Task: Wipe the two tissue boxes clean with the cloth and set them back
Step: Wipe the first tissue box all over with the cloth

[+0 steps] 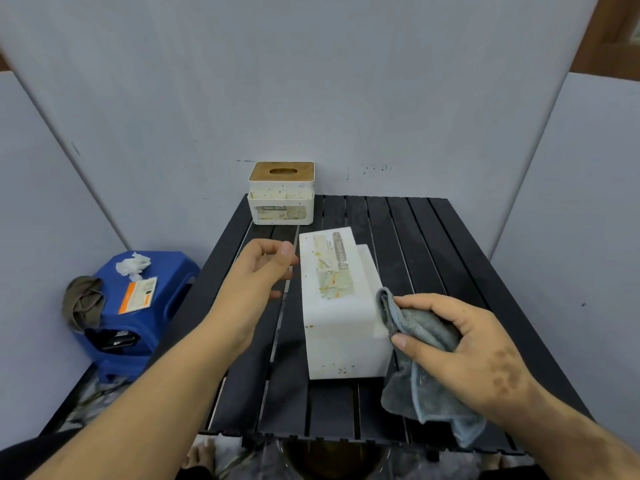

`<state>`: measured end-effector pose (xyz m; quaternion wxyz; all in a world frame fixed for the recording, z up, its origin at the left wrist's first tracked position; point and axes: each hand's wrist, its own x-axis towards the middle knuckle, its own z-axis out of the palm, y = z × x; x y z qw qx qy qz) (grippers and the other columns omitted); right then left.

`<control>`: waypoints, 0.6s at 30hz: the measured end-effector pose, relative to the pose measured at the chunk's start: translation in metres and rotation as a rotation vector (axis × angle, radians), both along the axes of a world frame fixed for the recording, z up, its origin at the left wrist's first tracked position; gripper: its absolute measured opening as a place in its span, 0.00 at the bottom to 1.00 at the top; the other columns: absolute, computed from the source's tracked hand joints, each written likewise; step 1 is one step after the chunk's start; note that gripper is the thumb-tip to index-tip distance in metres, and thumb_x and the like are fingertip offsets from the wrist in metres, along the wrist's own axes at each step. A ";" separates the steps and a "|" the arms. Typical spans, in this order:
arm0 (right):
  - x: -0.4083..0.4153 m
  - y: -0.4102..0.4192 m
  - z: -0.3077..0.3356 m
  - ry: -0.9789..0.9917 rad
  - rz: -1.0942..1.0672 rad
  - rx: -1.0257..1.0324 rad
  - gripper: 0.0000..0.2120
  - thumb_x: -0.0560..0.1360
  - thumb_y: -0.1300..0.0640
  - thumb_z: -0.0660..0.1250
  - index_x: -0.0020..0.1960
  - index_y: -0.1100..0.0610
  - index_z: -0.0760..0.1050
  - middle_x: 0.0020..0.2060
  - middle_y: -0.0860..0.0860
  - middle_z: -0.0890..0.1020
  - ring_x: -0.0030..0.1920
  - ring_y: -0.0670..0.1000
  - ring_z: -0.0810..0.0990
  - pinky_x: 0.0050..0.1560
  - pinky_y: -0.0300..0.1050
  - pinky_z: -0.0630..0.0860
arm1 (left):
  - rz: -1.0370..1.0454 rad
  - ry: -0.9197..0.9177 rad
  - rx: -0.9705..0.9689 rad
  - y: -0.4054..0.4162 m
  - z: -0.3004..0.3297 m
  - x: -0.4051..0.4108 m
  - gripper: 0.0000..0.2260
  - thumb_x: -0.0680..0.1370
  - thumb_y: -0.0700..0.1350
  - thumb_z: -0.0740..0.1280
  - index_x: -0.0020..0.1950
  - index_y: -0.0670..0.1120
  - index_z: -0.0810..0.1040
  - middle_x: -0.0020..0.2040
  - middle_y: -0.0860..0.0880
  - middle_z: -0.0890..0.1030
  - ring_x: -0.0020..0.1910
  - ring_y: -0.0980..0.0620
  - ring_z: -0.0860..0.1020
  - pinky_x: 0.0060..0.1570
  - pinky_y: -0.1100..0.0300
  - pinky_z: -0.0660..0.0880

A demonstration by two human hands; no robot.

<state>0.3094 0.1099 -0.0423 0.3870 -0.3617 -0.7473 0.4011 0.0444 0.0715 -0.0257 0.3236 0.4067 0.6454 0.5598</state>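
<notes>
Near box (341,306) right side: partly covered by cloth (420,344).
Label print: too small to read fully.
Stool (138,306) lower items: dark, unclear.
Feet (201,457): cut off by bottom edge.

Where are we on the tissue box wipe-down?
Nothing clearly finished. In hand: the near tissue box lies tipped on the table, brownish specks still on it; the right hand presses the grey cloth to its right side, the left hand is open beside it. Left: stand it up; the far tissue box looks speckled, so probably unwiped.

A makeshift recording booth: plain grey partition panels (311,81) enclose a black slatted table (415,237).
</notes>
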 end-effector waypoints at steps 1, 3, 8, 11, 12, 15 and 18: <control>0.001 -0.002 0.000 0.006 0.003 -0.011 0.19 0.67 0.62 0.79 0.53 0.44 0.82 0.47 0.38 0.85 0.49 0.39 0.84 0.47 0.30 0.78 | -0.037 0.030 0.018 -0.009 0.001 -0.001 0.18 0.76 0.63 0.69 0.60 0.54 0.77 0.55 0.55 0.85 0.58 0.53 0.82 0.58 0.51 0.78; 0.001 -0.005 0.001 0.020 0.004 -0.025 0.19 0.67 0.62 0.79 0.53 0.44 0.82 0.47 0.38 0.85 0.49 0.40 0.84 0.47 0.31 0.78 | -0.133 0.153 0.056 -0.026 0.001 -0.001 0.24 0.71 0.66 0.70 0.63 0.58 0.75 0.56 0.56 0.83 0.58 0.55 0.80 0.55 0.56 0.76; -0.005 -0.014 -0.002 0.008 0.002 0.010 0.20 0.67 0.60 0.79 0.55 0.44 0.82 0.49 0.37 0.84 0.51 0.40 0.83 0.50 0.32 0.79 | -0.292 0.504 0.047 -0.047 -0.005 0.008 0.30 0.67 0.67 0.70 0.68 0.65 0.68 0.66 0.66 0.74 0.66 0.63 0.73 0.58 0.70 0.69; -0.008 -0.017 0.001 -0.026 0.035 0.028 0.20 0.68 0.59 0.79 0.56 0.45 0.82 0.48 0.37 0.84 0.50 0.39 0.83 0.49 0.32 0.79 | -0.269 0.490 0.051 -0.045 -0.008 0.007 0.29 0.68 0.66 0.70 0.68 0.65 0.68 0.65 0.67 0.74 0.63 0.65 0.73 0.58 0.66 0.71; -0.008 -0.017 0.003 -0.019 0.044 0.018 0.20 0.68 0.60 0.79 0.56 0.45 0.82 0.48 0.37 0.84 0.50 0.40 0.83 0.49 0.32 0.79 | -0.262 0.488 0.053 -0.045 -0.008 0.005 0.29 0.68 0.65 0.70 0.67 0.66 0.67 0.65 0.68 0.74 0.63 0.66 0.73 0.58 0.63 0.72; -0.003 -0.011 0.009 0.055 0.003 0.003 0.19 0.68 0.62 0.78 0.55 0.46 0.81 0.46 0.41 0.84 0.47 0.42 0.84 0.47 0.33 0.79 | -0.244 0.535 0.077 -0.045 -0.009 0.003 0.29 0.71 0.60 0.72 0.69 0.65 0.66 0.68 0.65 0.72 0.65 0.65 0.72 0.59 0.65 0.70; 0.000 -0.004 0.011 0.084 -0.045 0.033 0.16 0.69 0.63 0.77 0.52 0.47 0.81 0.45 0.43 0.84 0.46 0.43 0.84 0.45 0.34 0.80 | -0.237 0.658 0.126 -0.043 -0.007 0.001 0.29 0.72 0.57 0.73 0.71 0.62 0.66 0.71 0.64 0.68 0.69 0.63 0.69 0.64 0.65 0.67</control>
